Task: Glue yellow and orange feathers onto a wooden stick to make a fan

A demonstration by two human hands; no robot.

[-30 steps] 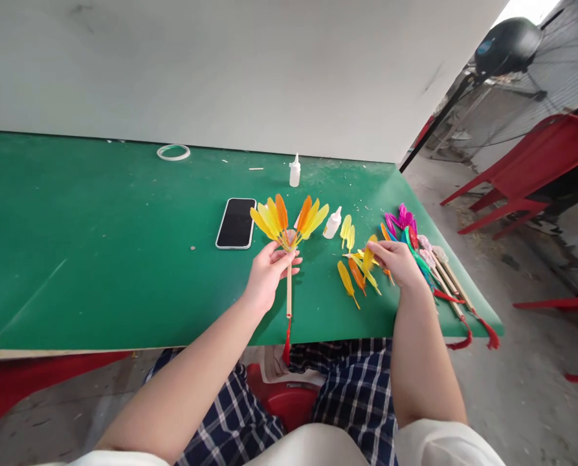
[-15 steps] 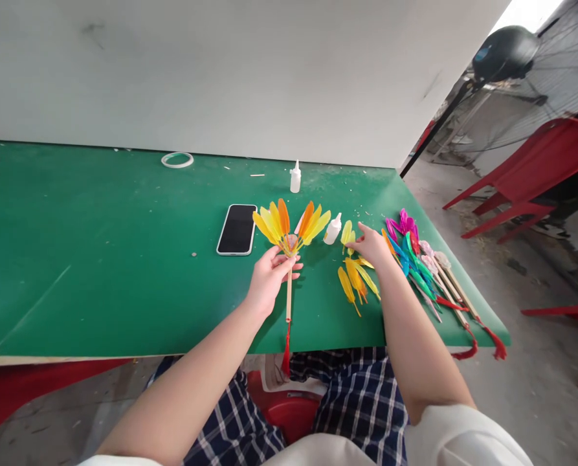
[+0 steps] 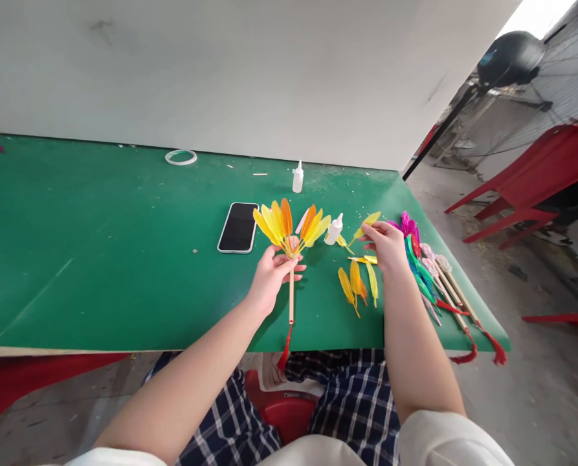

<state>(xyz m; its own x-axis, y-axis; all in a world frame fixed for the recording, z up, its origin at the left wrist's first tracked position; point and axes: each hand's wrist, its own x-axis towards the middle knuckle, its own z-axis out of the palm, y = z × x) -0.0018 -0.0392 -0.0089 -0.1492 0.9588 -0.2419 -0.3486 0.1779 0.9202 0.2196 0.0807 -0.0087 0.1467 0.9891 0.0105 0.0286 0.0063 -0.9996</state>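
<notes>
My left hand [image 3: 274, 270] is closed around the top of the handle of a feather fan [image 3: 291, 294], just below where its yellow and orange feathers spread out in two groups. A red tassel [image 3: 284, 353] hangs from the handle's lower end over the table edge. Between the fingertips of my right hand [image 3: 383, 243] is a yellow feather [image 3: 367, 224], raised with its quill pointing down to the left. Loose yellow and orange feathers [image 3: 355, 278] lie on the table below that hand. A white glue bottle [image 3: 334, 230] stands between the fan and the held feather.
On the green table [image 3: 123, 272] are a phone [image 3: 238, 228], a second glue bottle [image 3: 297, 177] and a tape roll [image 3: 180, 157]. Coloured feathers [image 3: 417, 272] and tasselled sticks [image 3: 446, 281] lie at the right. A white panel [image 3: 250, 77] rises behind; a red chair [image 3: 536, 175] stands beyond.
My right hand has picked up a yellow feather from the loose ones and drawn it slightly up and to the right. My left hand keeps the fan in nearly the same place.
</notes>
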